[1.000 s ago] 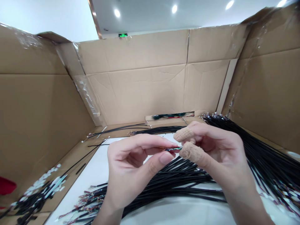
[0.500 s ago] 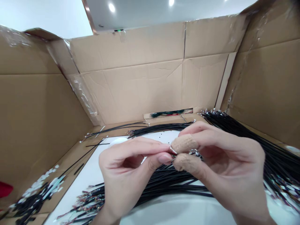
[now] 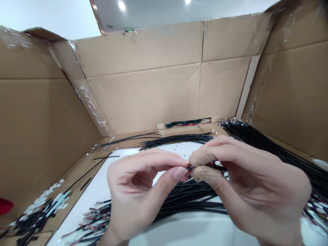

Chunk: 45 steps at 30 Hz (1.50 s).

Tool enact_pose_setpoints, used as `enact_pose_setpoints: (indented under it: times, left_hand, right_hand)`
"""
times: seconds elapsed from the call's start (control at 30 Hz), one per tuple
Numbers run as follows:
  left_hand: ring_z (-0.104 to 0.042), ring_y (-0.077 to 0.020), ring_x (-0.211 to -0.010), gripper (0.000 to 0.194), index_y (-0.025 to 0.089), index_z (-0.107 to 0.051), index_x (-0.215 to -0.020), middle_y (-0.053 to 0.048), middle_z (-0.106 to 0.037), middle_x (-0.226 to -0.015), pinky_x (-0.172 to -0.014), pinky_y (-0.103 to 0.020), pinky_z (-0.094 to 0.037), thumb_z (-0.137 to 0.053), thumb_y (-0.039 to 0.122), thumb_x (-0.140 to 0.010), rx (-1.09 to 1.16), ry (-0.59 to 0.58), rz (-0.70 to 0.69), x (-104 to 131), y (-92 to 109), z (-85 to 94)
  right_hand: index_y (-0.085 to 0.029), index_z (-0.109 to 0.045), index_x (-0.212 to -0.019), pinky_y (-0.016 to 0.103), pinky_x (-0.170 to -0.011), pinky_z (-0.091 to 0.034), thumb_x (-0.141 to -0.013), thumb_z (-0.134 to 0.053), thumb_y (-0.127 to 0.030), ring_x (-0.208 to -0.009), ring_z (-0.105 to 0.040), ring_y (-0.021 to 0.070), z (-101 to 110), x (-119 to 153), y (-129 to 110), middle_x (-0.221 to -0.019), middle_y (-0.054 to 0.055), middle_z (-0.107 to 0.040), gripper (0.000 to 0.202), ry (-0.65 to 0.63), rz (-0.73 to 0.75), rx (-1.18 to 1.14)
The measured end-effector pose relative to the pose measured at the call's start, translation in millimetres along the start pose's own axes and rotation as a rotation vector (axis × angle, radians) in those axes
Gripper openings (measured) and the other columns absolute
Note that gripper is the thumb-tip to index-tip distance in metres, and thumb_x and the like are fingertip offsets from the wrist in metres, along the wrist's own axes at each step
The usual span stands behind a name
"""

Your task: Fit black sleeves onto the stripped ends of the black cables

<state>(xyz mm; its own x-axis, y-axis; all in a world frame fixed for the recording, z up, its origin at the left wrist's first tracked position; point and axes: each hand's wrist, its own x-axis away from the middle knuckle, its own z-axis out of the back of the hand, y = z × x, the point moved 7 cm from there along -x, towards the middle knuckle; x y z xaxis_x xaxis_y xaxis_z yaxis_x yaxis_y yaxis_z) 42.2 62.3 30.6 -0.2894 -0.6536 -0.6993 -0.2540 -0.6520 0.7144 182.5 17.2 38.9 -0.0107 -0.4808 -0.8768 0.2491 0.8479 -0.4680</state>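
My left hand (image 3: 143, 186) and my right hand (image 3: 263, 191) meet fingertip to fingertip over the white surface. Tan wrapping covers the thumb and index finger of my right hand, which pinch a thin black cable (image 3: 219, 167). The thumb and index finger of my left hand close on the small wires (image 3: 189, 167) at that cable's end; the fingertips hide most of them. Below and behind both hands lies a bundle of black cables (image 3: 189, 200), its stripped, coloured wire ends (image 3: 96, 218) spread out at the left.
Cardboard walls (image 3: 153, 92) enclose the work area. A thick cable bundle (image 3: 266, 147) runs along the right, and a thinner bundle (image 3: 176, 139) lies at the back. White connectors and short black pieces (image 3: 43, 213) are heaped at the left. A red object (image 3: 5, 206) sits at the far left.
My right hand has turned and shifted slightly right, its wrapped fingers now pressed closer together. The black cable shows behind them. My left hand stays almost in place, still pinching.
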Motion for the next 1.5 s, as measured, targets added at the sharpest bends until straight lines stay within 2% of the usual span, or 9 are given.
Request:
enact_pose_setpoints:
  times: [0.17,0.4,0.53,0.67,0.77,0.93,1.1,1.2,1.5]
  left_hand:
    - [-0.068,-0.0011,-0.065,0.026,0.03,-0.079,-0.087,0.01,-0.075,-0.076,-0.064,-0.004,-0.056,-0.069,0.006,-0.085,0.023,0.013,0.038,1.1,-3.0,-1.6]
    - [-0.068,-0.0017,-0.068,0.026,0.029,-0.078,-0.088,0.01,-0.075,-0.078,-0.064,-0.005,-0.056,-0.069,0.005,-0.085,-0.039,0.052,-0.012,4.4,-1.6,-3.3]
    - [-0.069,-0.002,-0.071,0.029,0.027,-0.078,-0.089,0.009,-0.075,-0.077,-0.066,-0.005,-0.056,-0.07,0.001,-0.082,-0.114,0.075,-0.082,7.0,5.4,-3.2]
    - [-0.068,-0.0027,-0.063,0.025,0.027,-0.078,-0.09,0.008,-0.075,-0.077,-0.06,-0.007,-0.056,-0.069,0.004,-0.084,-0.094,0.096,-0.071,5.3,2.9,-0.6]
    - [-0.068,-0.0032,-0.063,0.026,0.028,-0.077,-0.09,0.009,-0.075,-0.076,-0.057,-0.008,-0.056,-0.07,0.004,-0.084,-0.15,0.097,-0.098,4.2,4.5,-1.8]
    - [-0.07,-0.0048,-0.074,0.029,0.028,-0.077,-0.088,0.01,-0.077,-0.083,-0.072,-0.01,-0.059,-0.073,0.001,-0.079,-0.372,0.213,-0.165,10.5,19.3,-4.4]
    - [-0.074,-0.0171,-0.075,0.017,0.03,-0.078,-0.091,0.003,-0.077,-0.08,-0.065,-0.026,-0.064,-0.082,0.024,-0.075,-0.419,0.207,-0.138,9.6,22.4,-5.7]
    - [-0.075,-0.0254,-0.078,0.027,0.028,-0.078,-0.098,-0.004,-0.077,-0.078,-0.06,-0.033,-0.065,-0.083,0.036,-0.073,-0.397,0.17,-0.049,1.6,13.9,-4.1]
    - [-0.075,-0.0244,-0.074,0.041,0.022,-0.075,-0.105,-0.007,-0.077,-0.075,-0.059,-0.029,-0.064,-0.086,0.039,-0.07,-0.229,0.091,0.086,-6.9,-4.3,-1.8]
  right_hand:
    - [-0.013,-0.069,-0.086,0.019,-0.064,-0.056,-0.077,-0.067,0.007,-0.074,-0.066,0.0087,3.4,1.7,-7.4,-0.081,0.0,-0.07,0.022,-0.01,0.067,0.032]
    - [-0.011,-0.068,-0.083,0.014,-0.068,-0.055,-0.077,-0.06,0.012,-0.075,-0.065,0.0063,2.6,1.0,-12.4,-0.081,0.002,-0.068,0.025,-0.064,0.092,0.122]
    - [-0.013,-0.068,-0.086,0.018,-0.067,-0.055,-0.079,-0.061,0.008,-0.076,-0.065,0.0076,3.9,0.7,-6.2,-0.082,0.0,-0.069,0.023,-0.071,0.042,0.052]
    - [-0.014,-0.07,-0.096,0.023,-0.073,-0.055,-0.079,-0.063,0.01,-0.085,-0.067,0.0102,5.5,0.9,-1.6,-0.09,0.0,-0.07,0.03,-0.094,0.017,-0.02]
    - [-0.013,-0.07,-0.094,0.022,-0.071,-0.054,-0.076,-0.063,0.011,-0.082,-0.067,0.0089,7.7,0.8,-1.5,-0.088,-0.001,-0.07,0.031,-0.072,0.029,0.004]
    - [-0.012,-0.068,-0.084,0.02,-0.069,-0.055,-0.075,-0.063,0.009,-0.075,-0.066,0.0078,9.0,1.1,-5.2,-0.081,-0.001,-0.069,0.023,-0.003,0.067,0.1]
    - [-0.015,-0.07,-0.087,0.019,-0.067,-0.059,-0.079,-0.058,0.003,-0.075,-0.069,0.0111,6.7,0.1,-8.7,-0.081,0.002,-0.073,0.023,0.024,0.062,0.218]
    - [-0.021,-0.07,-0.086,0.022,-0.061,-0.061,-0.077,-0.058,0.001,-0.067,-0.07,0.0137,5.4,-0.2,-11.5,-0.078,0.0,-0.075,0.026,0.048,0.08,0.279]
    - [-0.012,-0.069,-0.081,0.017,-0.065,-0.057,-0.074,-0.063,0.004,-0.069,-0.067,0.0092,9.7,-3.2,-9.7,-0.076,0.004,-0.073,0.019,0.033,0.161,0.339]
